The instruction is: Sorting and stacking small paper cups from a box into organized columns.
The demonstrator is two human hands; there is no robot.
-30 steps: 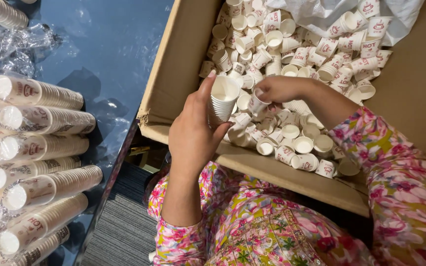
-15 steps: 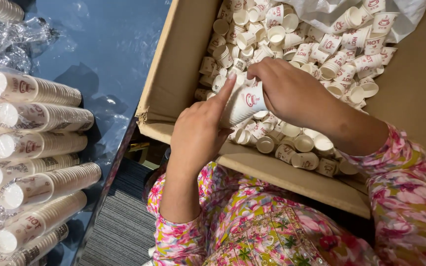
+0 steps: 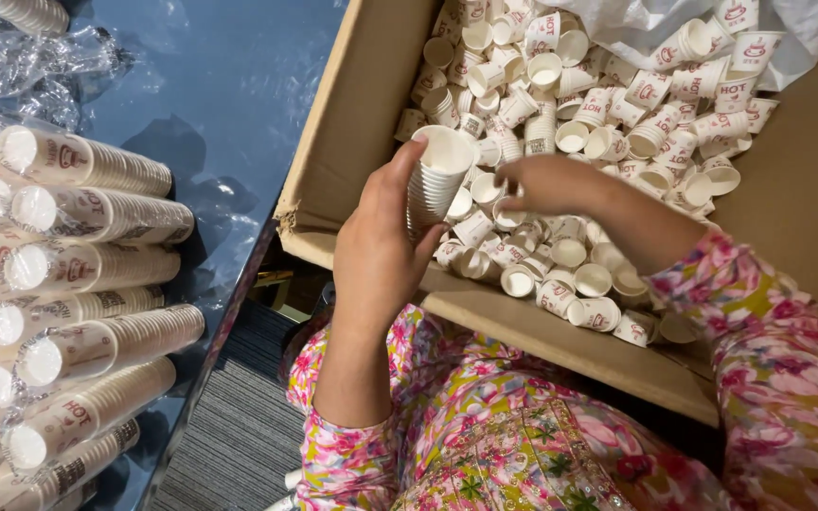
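At the centre of the view the left hand [image 3: 378, 248] is clamped around a nested stack of white paper cups [image 3: 435, 182], thumb on the near side, fingers wrapped behind, the stack tilted with its open mouth toward 1 o'clock. It hangs just above the near wall of a cardboard box [image 3: 352, 123]. The right hand [image 3: 549, 184], at 3 o'clock from the stack, lies low among the loose cups [image 3: 608, 132], fingers curled down into them; whether they pinch a cup cannot be told.

The box fills the view from 12 to 4 o'clock. Small white cups with red print lie in it in a jumble, some upright, some on their sides, a few nested. A white plastic liner [image 3: 636, 24] is bunched at 1 o'clock along the far side.

At 9 o'clock, on the dark blue surface [image 3: 229, 85], long wrapped sleeves of cups [image 3: 97, 265] lie side by side, well apart from the box. Crumpled clear plastic [image 3: 30, 66] lies at 10 o'clock. Flowered sleeves [image 3: 788, 378] cover both arms toward 5 o'clock.
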